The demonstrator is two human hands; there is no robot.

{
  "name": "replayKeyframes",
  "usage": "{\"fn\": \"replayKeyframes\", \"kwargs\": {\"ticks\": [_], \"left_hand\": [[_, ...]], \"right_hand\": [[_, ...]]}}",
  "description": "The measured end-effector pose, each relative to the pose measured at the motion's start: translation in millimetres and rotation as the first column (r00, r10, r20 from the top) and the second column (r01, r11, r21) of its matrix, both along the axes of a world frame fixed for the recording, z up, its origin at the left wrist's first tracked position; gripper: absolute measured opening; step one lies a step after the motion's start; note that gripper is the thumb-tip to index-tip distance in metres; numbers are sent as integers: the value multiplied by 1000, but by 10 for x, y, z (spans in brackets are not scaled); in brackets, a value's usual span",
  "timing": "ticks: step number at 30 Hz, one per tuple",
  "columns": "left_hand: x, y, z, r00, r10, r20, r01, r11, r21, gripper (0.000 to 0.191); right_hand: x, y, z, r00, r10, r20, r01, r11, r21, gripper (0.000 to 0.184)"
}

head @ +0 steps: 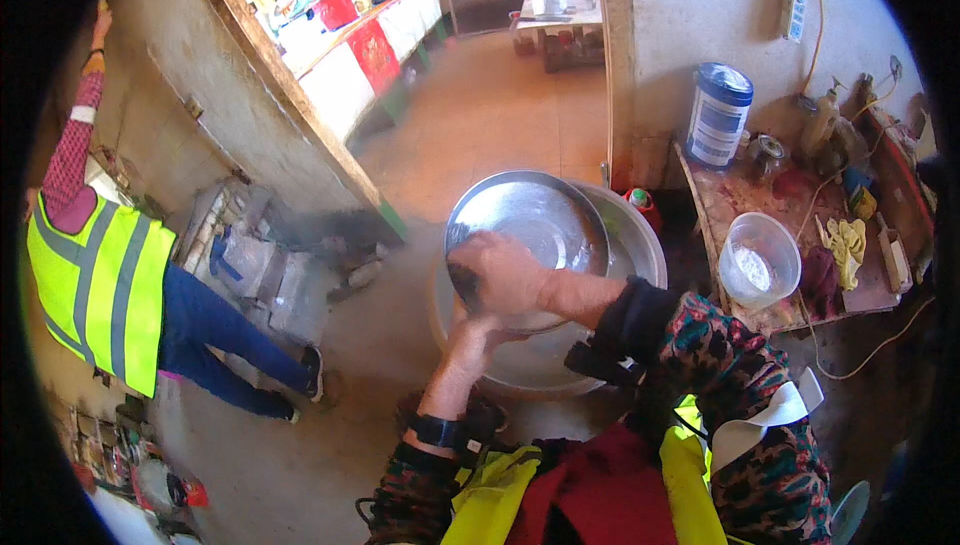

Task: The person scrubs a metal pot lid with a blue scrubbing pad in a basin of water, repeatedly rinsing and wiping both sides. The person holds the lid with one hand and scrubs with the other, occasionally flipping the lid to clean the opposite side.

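Note:
A round stainless steel bowl (551,207) is tilted in front of me, above a larger metal basin (646,248). My left hand (480,331) grips the bowl at its near left rim, with the fingers mostly hidden under it. Over the inside of the bowl is my right hand (501,271), closed on a dark pad or cloth (466,286). Motion blur hides what exactly that dark thing is. Something green shows faintly inside the basin, behind the bowl.
On the right, a worn table (787,192) carries a blue-lidded bucket (720,117), a clear plastic tub (759,260) with white contents and a yellow cloth (844,248). A red bottle (643,207) stands beside the basin. Another person in a reflective vest (97,282) reaches up at left.

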State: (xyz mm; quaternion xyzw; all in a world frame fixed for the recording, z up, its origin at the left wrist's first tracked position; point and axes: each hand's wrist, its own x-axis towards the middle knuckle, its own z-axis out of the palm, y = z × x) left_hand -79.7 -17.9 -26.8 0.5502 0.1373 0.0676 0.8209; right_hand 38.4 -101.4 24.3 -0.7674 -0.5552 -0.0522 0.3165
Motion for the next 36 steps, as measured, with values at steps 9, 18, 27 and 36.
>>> {"fn": "replayKeyframes", "kwargs": {"ticks": [9,18,27,36], "left_hand": [[-4,32,-293,998,-21,52,25,997,-71,59],[33,-34,-165,997,-69,40,71,996,-62,55],[52,46,-70,975,-116,189,187,885,-427,63],[152,-52,52,995,99,4,-86,891,-446,77]], "right_hand": [[113,-115,-140,953,125,-278,-96,989,114,43],[9,-267,130,904,98,-416,-96,995,26,46],[-31,-477,-95,786,152,-599,-254,963,-90,44],[-62,-1005,-228,976,65,207,3,950,-313,50]]}}
